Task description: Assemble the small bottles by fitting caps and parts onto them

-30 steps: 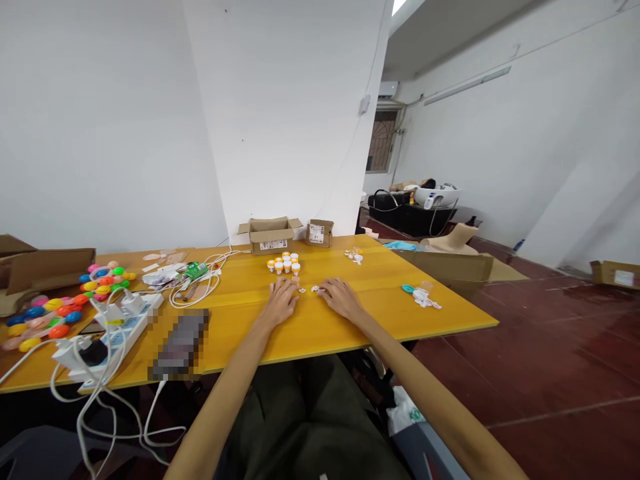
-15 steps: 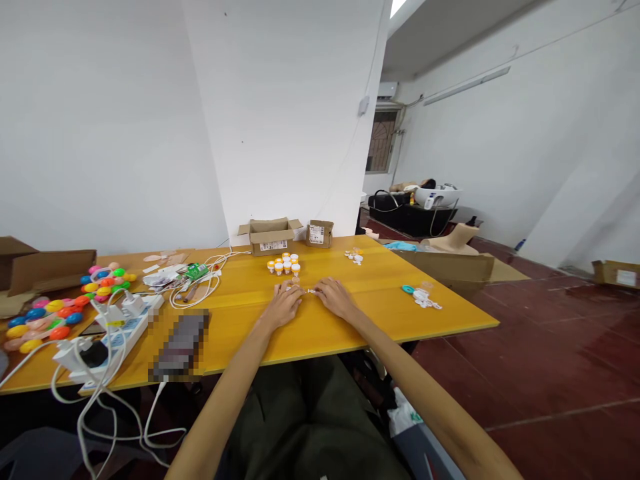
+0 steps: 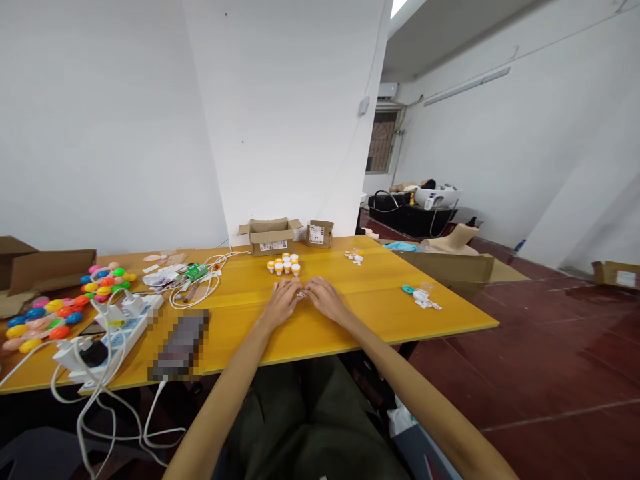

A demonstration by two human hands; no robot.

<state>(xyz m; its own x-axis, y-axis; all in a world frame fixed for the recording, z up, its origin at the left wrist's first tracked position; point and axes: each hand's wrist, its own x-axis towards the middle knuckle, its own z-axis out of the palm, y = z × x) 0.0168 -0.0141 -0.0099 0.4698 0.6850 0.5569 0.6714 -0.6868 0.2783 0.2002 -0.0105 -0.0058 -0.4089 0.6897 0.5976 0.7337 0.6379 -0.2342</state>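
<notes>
Over the middle of the yellow table, my left hand (image 3: 282,303) and my right hand (image 3: 324,299) are close together, fingers bent and closed. A small white piece (image 3: 301,293) shows between their fingertips, and both hands appear to grip it. It is mostly covered by the fingers, and its exact kind is too small to make out. Just beyond my left hand stands a cluster of small white-and-orange round-topped pieces (image 3: 287,265).
Two cardboard boxes, an open one (image 3: 273,240) and a smaller one (image 3: 320,235), stand against the wall. White parts (image 3: 425,299) with a teal ring lie at right, more small pieces (image 3: 356,257) farther back. A power strip (image 3: 131,333), cables and a phone (image 3: 181,345) occupy the left.
My right hand has shifted slightly left, closer to my left hand. The small white piece between them has moved left and a little nearer to me.
</notes>
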